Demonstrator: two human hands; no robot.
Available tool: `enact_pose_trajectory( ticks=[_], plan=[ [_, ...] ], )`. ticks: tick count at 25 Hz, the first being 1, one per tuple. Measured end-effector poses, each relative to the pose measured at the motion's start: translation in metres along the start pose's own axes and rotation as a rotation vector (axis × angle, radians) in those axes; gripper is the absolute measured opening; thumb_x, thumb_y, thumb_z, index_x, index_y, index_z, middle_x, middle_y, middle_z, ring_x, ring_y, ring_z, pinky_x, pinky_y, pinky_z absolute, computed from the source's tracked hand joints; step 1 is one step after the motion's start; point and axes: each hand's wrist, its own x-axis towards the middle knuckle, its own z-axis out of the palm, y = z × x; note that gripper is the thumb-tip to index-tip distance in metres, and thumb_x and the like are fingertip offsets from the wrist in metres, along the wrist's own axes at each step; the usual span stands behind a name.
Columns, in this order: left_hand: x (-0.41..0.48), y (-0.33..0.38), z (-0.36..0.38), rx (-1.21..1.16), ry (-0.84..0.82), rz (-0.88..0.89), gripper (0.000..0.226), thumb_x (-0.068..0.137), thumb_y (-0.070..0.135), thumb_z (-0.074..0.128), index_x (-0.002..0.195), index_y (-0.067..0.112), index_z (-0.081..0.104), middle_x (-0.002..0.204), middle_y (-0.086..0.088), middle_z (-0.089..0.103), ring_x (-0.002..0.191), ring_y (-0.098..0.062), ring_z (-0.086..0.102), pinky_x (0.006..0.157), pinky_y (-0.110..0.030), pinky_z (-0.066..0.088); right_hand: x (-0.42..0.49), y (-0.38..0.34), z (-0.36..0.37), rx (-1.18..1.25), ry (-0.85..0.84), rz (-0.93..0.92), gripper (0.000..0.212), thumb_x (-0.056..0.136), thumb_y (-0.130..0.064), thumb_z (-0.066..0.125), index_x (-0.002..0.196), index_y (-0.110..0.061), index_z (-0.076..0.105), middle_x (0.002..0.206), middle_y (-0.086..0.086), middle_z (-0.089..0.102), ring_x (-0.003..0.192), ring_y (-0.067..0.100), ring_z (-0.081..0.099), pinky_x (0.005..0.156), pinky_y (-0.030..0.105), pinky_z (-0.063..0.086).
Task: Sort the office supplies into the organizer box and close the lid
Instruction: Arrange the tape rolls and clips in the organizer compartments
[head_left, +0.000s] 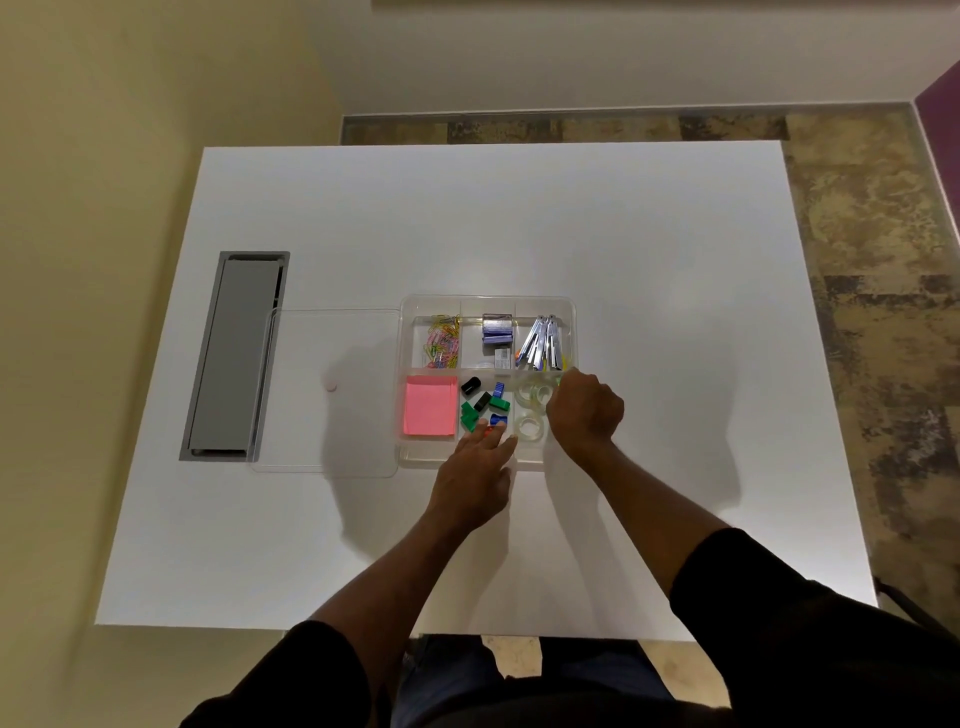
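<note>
A clear organizer box (571, 317) with six compartments lies on the white table. Its compartments hold coloured paper clips (441, 340), staple boxes (497, 330), pens (543, 343), a pink sticky-note pad (430, 413), small sharpeners (484, 402) and clear tape rolls (531, 410). The clear lid (332, 395) lies flat just left of the box. My left hand (475, 475) rests at the box's near edge, fingers spread over the sharpener compartment. My right hand (584, 410) hovers over the box's right side, fingers curled by the pens; what it holds is hidden.
A grey cable hatch (234, 356) is set into the table left of the lid. The table's near edge (363, 626) runs just in front of my body. Patterned floor shows to the right and behind.
</note>
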Motion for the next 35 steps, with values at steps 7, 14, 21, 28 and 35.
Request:
enact_pose_trajectory(
  ticks=[7, 14, 21, 28, 35],
  plan=[
    [-0.001, -0.003, -0.003, -0.007, 0.005, -0.013, 0.054, 0.102, 0.022, 0.06, 0.155, 0.02, 0.048, 0.166, -0.006, 0.042, 0.16, -0.029, 0.027, 0.122, -0.049, 0.039, -0.012, 0.01, -0.003, 0.235, 0.14, 0.009, 0.014, 0.099, -0.023, 0.066, 0.104, -0.011, 0.07, 0.093, 0.009, 0.071, 0.075, 0.029, 0.071, 0.06, 0.029, 0.043],
    [0.001, -0.004, 0.0, -0.004, 0.0, -0.026, 0.053, 0.103, 0.023, 0.06, 0.154, 0.021, 0.048, 0.166, -0.006, 0.043, 0.16, -0.029, 0.027, 0.122, -0.049, 0.039, -0.019, 0.028, 0.01, 0.407, -0.03, -0.156, 0.01, 0.094, -0.015, 0.07, 0.086, -0.01, 0.074, 0.077, 0.006, 0.072, 0.066, 0.021, 0.066, 0.056, 0.027, 0.051],
    [0.002, -0.004, 0.0, -0.011, -0.031, -0.042, 0.054, 0.102, 0.023, 0.06, 0.155, 0.022, 0.047, 0.167, -0.006, 0.04, 0.161, -0.03, 0.025, 0.119, -0.054, 0.045, -0.005, 0.014, 0.026, 0.379, -0.23, -0.149, 0.008, 0.091, -0.009, 0.073, 0.084, -0.008, 0.075, 0.077, 0.008, 0.072, 0.07, 0.022, 0.071, 0.068, 0.036, 0.063],
    [0.005, -0.004, 0.0, -0.003, -0.034, -0.031, 0.055, 0.102, 0.022, 0.061, 0.154, 0.02, 0.047, 0.167, -0.008, 0.04, 0.16, -0.031, 0.025, 0.12, -0.053, 0.045, 0.004, 0.008, 0.026, 0.232, -0.276, -0.133, 0.006, 0.092, -0.004, 0.072, 0.097, -0.004, 0.075, 0.087, 0.013, 0.075, 0.078, 0.029, 0.074, 0.066, 0.032, 0.057],
    [0.006, -0.006, 0.003, -0.014, -0.03, -0.027, 0.055, 0.101, 0.017, 0.061, 0.154, 0.019, 0.048, 0.167, -0.008, 0.04, 0.16, -0.031, 0.025, 0.117, -0.054, 0.048, 0.007, 0.01, 0.027, 0.162, -0.337, -0.133, 0.004, 0.091, -0.007, 0.077, 0.094, -0.007, 0.078, 0.081, 0.009, 0.078, 0.069, 0.025, 0.077, 0.069, 0.034, 0.064]
  ],
)
